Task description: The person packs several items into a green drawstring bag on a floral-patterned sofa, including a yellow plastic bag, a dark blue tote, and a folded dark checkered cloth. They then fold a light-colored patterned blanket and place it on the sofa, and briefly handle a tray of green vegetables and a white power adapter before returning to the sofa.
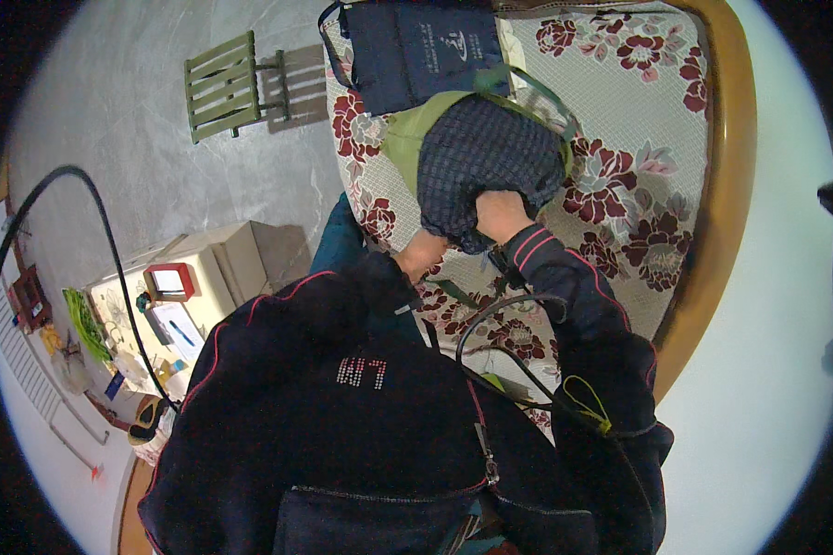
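Observation:
A dark checked cloth bundle [489,149] rests on the floral-covered seat, against a light green fabric bag [406,139] whose edge and strap show around it. My right hand [503,214] grips the near right side of the bundle, its fingers sunk in the folds. At the lower left edge, my left hand [423,255] holds the same cloth. Its fingertips are hidden under the bundle. Just beyond lies a navy cloth bag [423,55] bearing white print.
The floral seat cover [611,104] runs up to a curved wooden rail [732,139]. A green slatted folding stool [222,87] stands on the grey floor. Left of me is a cabinet [222,257] with a red box [169,282], paper and pen. A black cable [104,208] loops nearby.

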`<state>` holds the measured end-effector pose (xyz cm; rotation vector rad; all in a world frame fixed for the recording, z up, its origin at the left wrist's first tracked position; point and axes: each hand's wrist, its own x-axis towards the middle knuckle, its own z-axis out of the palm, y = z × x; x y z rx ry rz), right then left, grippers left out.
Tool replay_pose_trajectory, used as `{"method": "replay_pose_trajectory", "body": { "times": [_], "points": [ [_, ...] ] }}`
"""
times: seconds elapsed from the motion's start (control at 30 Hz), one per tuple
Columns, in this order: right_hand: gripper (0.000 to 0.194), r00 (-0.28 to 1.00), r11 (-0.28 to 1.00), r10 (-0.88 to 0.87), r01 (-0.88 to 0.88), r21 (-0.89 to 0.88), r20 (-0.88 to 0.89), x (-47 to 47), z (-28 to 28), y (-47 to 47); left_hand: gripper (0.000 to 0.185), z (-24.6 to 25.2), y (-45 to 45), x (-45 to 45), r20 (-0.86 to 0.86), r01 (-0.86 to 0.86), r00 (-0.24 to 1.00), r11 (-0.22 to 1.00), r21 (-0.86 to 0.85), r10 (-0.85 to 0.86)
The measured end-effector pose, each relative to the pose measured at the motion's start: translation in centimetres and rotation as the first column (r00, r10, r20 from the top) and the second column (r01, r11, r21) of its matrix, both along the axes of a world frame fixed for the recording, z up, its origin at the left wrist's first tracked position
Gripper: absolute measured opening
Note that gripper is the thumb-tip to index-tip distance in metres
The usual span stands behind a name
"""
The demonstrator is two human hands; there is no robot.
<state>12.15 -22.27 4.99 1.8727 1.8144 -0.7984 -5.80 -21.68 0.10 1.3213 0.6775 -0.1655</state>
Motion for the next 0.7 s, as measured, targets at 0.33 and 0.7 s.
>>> {"method": "replay_pose_trajectory", "body": {
  "times": [0.33,0.7],
  "points": [
    [0.019,0.925,0.978,-0.176,0.203,-0.047,0.338,-1.6,-13.3,-0.9,0.018,-3.5,1.4,0.4,-0.033,0.199,0.972,0.742,0.64,-0.232],
    [0.028,0.934,0.933,-0.354,0.356,0.043,-0.059,-5.1,-0.1,-4.7,0.024,4.1,5.9,-3.3,-0.099,0.499,0.727,0.424,0.756,-0.679]
  ]
}}
